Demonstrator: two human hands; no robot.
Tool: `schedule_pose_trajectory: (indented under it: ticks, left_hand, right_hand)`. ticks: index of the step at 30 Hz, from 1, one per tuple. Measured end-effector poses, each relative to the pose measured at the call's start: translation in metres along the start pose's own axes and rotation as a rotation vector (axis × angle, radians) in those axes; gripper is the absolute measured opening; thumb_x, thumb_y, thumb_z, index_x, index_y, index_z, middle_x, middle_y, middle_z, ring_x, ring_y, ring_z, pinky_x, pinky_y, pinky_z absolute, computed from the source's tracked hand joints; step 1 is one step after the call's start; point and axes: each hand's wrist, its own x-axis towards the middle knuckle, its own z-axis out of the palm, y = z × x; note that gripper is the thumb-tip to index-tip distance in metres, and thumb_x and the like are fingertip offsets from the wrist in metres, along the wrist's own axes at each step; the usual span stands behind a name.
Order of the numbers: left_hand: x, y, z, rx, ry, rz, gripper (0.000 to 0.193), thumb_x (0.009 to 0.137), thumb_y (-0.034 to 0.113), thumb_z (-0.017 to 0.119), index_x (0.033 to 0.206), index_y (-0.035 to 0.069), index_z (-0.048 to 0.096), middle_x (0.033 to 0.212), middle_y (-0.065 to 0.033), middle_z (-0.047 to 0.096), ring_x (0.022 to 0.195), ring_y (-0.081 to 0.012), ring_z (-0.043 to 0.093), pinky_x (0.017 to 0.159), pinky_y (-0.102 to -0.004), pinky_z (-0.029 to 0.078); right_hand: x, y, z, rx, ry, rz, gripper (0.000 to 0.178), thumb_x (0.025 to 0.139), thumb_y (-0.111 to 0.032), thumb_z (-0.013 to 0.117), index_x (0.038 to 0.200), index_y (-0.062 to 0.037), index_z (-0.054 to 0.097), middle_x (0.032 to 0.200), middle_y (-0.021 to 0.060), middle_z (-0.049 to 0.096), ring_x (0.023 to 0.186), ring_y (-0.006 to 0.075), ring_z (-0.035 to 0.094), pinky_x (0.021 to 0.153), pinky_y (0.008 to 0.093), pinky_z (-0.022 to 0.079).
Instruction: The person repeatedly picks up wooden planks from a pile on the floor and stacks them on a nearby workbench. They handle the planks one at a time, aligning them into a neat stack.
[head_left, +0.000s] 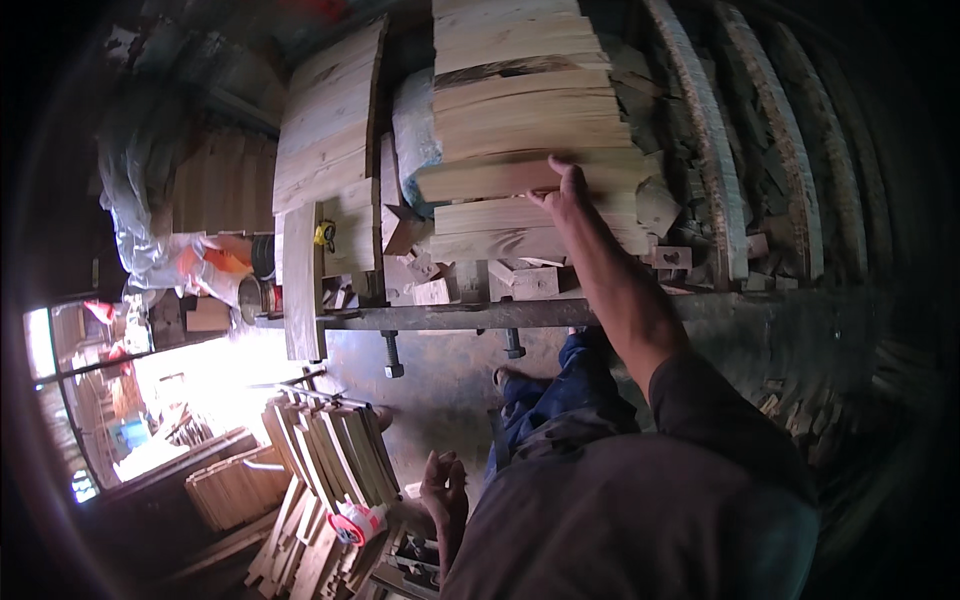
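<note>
My right hand (pixel 566 190) reaches over the bench and grips a pale wooden board (pixel 480 175), thumb at its near edge and fingers at its far edge. This board sticks out a little to the left of the other boards (pixel 530 110) laid side by side in the middle row. Low beside my body, my left hand (pixel 443 482) has its fingers curled in, and nothing shows in it. Below it and to the left, a white and red round object (pixel 355 522) rests on stacked wood strips (pixel 340 455).
Another row of boards (pixel 330 150) lies to the left, with a yellow tape measure (pixel 325 234) on it. Rough-edged beams (pixel 710 150) run along the right. Offcuts (pixel 530 280) lie behind the bench's metal edge rail (pixel 440 317), where bolts (pixel 392 355) hang down. Clear plastic sheeting (pixel 135 210) hangs far left.
</note>
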Motion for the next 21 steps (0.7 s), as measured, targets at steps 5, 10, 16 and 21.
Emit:
schedule_pose_trajectory:
  ticks: [5, 10, 16, 21]
  left_hand:
    - [-0.005, -0.013, 0.013, 0.091, 0.068, -0.057, 0.046, 0.093, 0.012, 0.068, 0.134, -0.006, 0.053, 0.112, -0.0169, 0.072, 0.101, -0.0214, 0.07, 0.091, -0.0341, 0.054]
    - [0.013, 0.013, 0.021, 0.184, 0.011, 0.016, 0.047, 0.094, 0.007, 0.065, 0.136, -0.008, 0.051, 0.114, -0.0204, 0.071, 0.097, -0.023, 0.071, 0.085, -0.0352, 0.056]
    - [0.018, 0.016, 0.022, 0.163, 0.036, -0.039, 0.047, 0.093, 0.011, 0.067, 0.134, -0.006, 0.054, 0.114, -0.0184, 0.072, 0.102, -0.0232, 0.07, 0.091, -0.0356, 0.054]
    - [0.03, 0.013, 0.02, 0.213, -0.013, -0.015, 0.047, 0.09, 0.007, 0.068, 0.133, -0.005, 0.055, 0.115, -0.0176, 0.071, 0.104, -0.0235, 0.07, 0.091, -0.0356, 0.054]
  right_hand:
    - [0.033, -0.005, 0.023, -0.125, 0.181, 0.066, 0.051, 0.09, -0.014, 0.061, 0.138, -0.0111, 0.042, 0.136, 0.0221, 0.043, 0.111, 0.0467, 0.047, 0.105, 0.0677, 0.034]
    - [0.052, -0.031, 0.015, -0.014, 0.248, 0.162, 0.028, 0.089, -0.017, 0.059, 0.113, -0.0048, 0.051, 0.109, 0.0213, 0.053, 0.097, 0.0392, 0.057, 0.091, 0.0565, 0.049]
    - [0.02, -0.012, -0.005, -1.262, -0.233, -0.455, 0.035, 0.08, -0.011, 0.067, 0.113, -0.0038, 0.061, 0.114, 0.0189, 0.065, 0.108, 0.0394, 0.062, 0.086, 0.0535, 0.055]
    - [0.026, -0.005, -0.005, -2.324, -0.471, -1.58, 0.087, 0.072, -0.009, 0.072, 0.152, -0.0099, 0.037, 0.149, 0.0225, 0.043, 0.136, 0.0446, 0.041, 0.114, 0.0606, 0.03]
